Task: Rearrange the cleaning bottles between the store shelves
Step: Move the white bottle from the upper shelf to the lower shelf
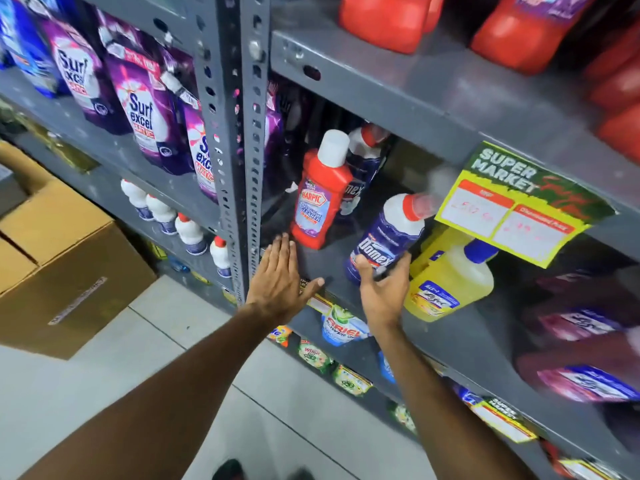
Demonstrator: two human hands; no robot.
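Note:
A dark blue Domex bottle (386, 239) with a white shoulder and red cap leans on the grey middle shelf (332, 261). My right hand (382, 289) is at its base, thumb and fingers around the bottom. My left hand (278, 275) lies flat and open on the shelf's front edge, just left of a red Harpic bottle (320, 197) with a white cap. A second Domex bottle (363, 164) stands behind the Harpic. A yellow Lizol bottle (450, 282) with a blue cap sits right of the held bottle.
A perforated grey upright (239, 133) splits the shelving. Purple Surf Excel pouches (142, 109) fill the left bay, with small white bottles (188, 232) below. Red jugs (391, 19) sit on top. A yellow price tag (519, 206) hangs at right. Cardboard boxes (59, 265) stand on the floor.

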